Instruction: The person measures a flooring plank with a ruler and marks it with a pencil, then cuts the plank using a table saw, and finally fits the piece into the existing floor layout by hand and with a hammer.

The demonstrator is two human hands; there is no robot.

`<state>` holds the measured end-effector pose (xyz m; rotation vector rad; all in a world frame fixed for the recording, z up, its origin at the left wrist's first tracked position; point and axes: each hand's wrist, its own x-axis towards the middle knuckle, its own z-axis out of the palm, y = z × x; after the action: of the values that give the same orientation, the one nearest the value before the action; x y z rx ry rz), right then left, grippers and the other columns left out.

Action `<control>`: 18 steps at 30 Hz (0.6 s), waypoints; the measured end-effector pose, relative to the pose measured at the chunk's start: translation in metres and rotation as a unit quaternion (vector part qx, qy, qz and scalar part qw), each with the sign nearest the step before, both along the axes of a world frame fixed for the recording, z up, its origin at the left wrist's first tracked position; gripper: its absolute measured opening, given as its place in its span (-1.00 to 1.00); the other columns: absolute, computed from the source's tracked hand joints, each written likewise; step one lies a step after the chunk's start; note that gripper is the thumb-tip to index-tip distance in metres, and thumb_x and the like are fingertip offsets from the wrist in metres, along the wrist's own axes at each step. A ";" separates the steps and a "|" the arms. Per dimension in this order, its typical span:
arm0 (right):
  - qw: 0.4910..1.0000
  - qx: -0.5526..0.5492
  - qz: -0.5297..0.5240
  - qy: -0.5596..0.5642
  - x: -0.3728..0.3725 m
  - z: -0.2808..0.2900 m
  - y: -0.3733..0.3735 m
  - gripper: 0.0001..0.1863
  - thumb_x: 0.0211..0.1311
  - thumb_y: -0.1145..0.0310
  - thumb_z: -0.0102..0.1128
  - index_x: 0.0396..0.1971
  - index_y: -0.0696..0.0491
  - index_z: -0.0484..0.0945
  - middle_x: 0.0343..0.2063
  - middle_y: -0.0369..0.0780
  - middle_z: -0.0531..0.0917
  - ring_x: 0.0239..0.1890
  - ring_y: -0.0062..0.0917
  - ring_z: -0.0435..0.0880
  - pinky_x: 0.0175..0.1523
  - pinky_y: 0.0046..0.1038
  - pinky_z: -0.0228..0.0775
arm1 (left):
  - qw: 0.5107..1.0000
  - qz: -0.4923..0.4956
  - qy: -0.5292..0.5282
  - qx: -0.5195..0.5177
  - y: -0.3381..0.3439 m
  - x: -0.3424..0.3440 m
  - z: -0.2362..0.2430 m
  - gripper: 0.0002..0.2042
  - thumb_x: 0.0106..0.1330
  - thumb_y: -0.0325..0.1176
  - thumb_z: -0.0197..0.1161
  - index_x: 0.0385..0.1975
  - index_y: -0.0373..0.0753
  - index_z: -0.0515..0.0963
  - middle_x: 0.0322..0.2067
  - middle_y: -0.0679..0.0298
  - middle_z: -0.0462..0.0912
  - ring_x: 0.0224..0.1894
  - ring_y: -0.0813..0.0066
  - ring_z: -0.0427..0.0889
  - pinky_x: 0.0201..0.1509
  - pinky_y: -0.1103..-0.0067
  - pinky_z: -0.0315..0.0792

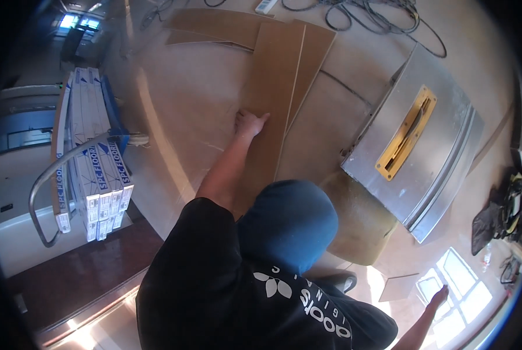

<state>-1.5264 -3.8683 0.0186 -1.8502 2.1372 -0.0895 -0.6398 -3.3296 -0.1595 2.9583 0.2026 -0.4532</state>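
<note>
1 blue-clad knee [288, 219] rises nearest. The right hand [440, 296] is near a small brown board [398, 287], its grip unclear to me. The left hand [250, 123] touches a long brown plank [271, 81] at its edge; I can't tell if it clamps. That plank lies on the floor [197, 99], cables [410, 8] coiled beyond.

Likely an indoor renovation site; brown rectangular boards [272, 76] lie on a beige floor [191, 87] under and beyond the left grip [251, 123]; long white-and-blue cardboard cartons [92, 163] stand stacked to its left; a grey metal table saw [435, 160] sits to its right.
</note>
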 end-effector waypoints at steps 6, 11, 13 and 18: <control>0.982 0.045 0.029 -0.179 0.148 -0.010 -0.037 -0.60 0.39 0.19 0.02 0.02 0.15 0.60 -0.08 -0.21 0.63 -0.07 -0.46 0.53 -0.01 -0.39 0.35 | 0.996 0.022 0.031 -0.084 0.082 0.088 0.031 -0.01 -0.08 0.27 0.48 0.19 -0.44 0.35 0.15 -0.11 0.51 0.24 0.04 0.48 0.32 0.30 0.36; 0.966 0.072 0.059 -0.242 0.173 0.022 0.010 -0.61 0.38 0.07 0.05 -0.01 0.02 0.58 -0.25 -0.35 0.54 -0.18 -0.55 0.44 -0.05 -0.25 0.29 | 0.992 -0.061 0.051 -0.102 0.044 0.068 0.009 -0.11 0.03 0.24 0.43 0.21 -0.38 0.40 0.17 -0.07 0.51 0.27 0.06 0.45 0.32 0.32 0.35; 0.961 0.134 0.033 -0.240 0.240 0.019 0.042 -0.59 0.36 0.03 0.10 0.02 0.00 0.56 -0.17 -0.35 0.52 -0.16 -0.58 0.43 -0.03 -0.32 0.33 | 0.989 -0.030 0.051 -0.136 0.096 0.097 0.021 -0.16 0.09 0.22 0.39 0.21 -0.36 0.41 0.16 -0.06 0.52 0.26 0.09 0.47 0.32 0.33 0.35; 0.960 0.115 0.040 -0.252 0.269 0.041 0.044 -0.58 0.34 -0.01 0.17 0.01 -0.02 0.56 -0.31 -0.41 0.46 -0.24 -0.68 0.42 -0.14 -0.51 0.33 | 0.917 0.029 0.118 -0.380 0.074 0.089 0.041 -0.42 0.36 0.10 0.19 0.12 -0.32 0.50 0.10 0.03 0.58 0.15 0.27 0.54 0.27 0.35 0.37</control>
<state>-1.2573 -3.8239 0.0594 -1.5688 1.6462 -0.2530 -0.5506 -3.2552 -0.1187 2.1300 0.1032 -0.6922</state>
